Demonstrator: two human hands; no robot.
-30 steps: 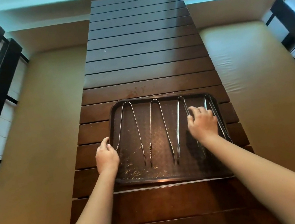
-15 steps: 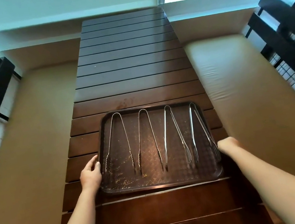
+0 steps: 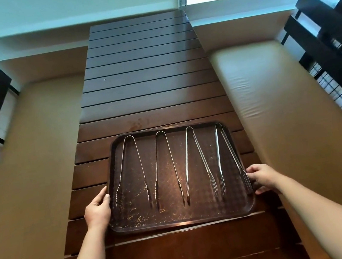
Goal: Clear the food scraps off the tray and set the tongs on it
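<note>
Since a second ago the right hand (image 3: 262,178) has left the tongs and gone to the tray (image 3: 181,218)'s right edge, where its fingers now curl round the rim beside the fork-tipped ends of the rightmost tongs (image 3: 228,155). The left hand (image 3: 97,209) has slid a little nearer along the tray's left edge; it grips that rim, thumb lying along the lip and fingers tucked beneath, just beside the near tips of the leftmost tongs (image 3: 127,170).

The tray is dark, textured, and sits flat on the slatted wooden table (image 3: 148,83), toward the table's near end. Four pairs of metal tongs lie on the tray side by side, apart from one another, hinge ends toward the tray's far rim and open tips toward the near rim. The second tongs (image 3: 164,166) and the third tongs (image 3: 196,161) lie between the two hands, touched by neither. Pale crumbs (image 3: 139,218) are scattered over the tray's near-left part, close to the left hand. Tan cushioned benches (image 3: 280,111) flank the table on both sides of the tray.
</note>
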